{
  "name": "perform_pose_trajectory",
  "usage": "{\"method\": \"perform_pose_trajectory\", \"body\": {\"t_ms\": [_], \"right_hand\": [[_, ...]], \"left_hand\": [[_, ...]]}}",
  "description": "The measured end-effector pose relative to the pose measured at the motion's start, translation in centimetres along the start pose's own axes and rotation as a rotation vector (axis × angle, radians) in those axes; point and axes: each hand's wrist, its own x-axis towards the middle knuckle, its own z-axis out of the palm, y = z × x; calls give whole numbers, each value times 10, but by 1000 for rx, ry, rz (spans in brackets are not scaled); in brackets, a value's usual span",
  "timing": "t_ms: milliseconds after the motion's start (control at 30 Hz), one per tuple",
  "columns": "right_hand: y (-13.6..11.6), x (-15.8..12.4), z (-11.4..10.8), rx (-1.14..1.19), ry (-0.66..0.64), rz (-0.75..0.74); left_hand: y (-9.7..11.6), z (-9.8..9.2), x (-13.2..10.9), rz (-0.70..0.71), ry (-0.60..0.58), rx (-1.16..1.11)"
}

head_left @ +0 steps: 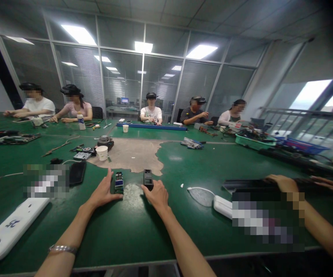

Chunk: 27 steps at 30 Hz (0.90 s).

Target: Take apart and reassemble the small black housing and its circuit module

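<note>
My left hand (104,191) lies on the green table (120,231), fingers stretched out and thumb curled under a small green circuit board (119,182) with a blue part on it. My right hand (155,194) rests just to the right, its fingers closed on the near end of a small black plastic housing (148,178). A bracelet (62,249) sits on my left wrist. Board and housing lie side by side at the edge of a worn bare patch (132,154) in the table cover.
A white paper cup (102,152), a black device (105,142) and small electronics lie beyond. A white long device (9,231) lies near left. Another person's arm (313,219) reaches in at right by a white box (222,206). Several seated people line the far side.
</note>
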Motion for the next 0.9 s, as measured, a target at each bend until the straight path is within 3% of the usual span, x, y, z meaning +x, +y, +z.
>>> {"method": "perform_pose_trajectory", "body": {"t_ms": [600, 733, 900], "right_hand": [[-7, 1, -3, 30, 27, 20], [-25, 4, -9, 129, 52, -41], [-65, 5, -9, 222, 26, -123]], "left_hand": [[-1, 1, -1, 5, 29, -26], [-2, 2, -1, 9, 23, -15], [-6, 4, -1, 33, 20, -3]]}}
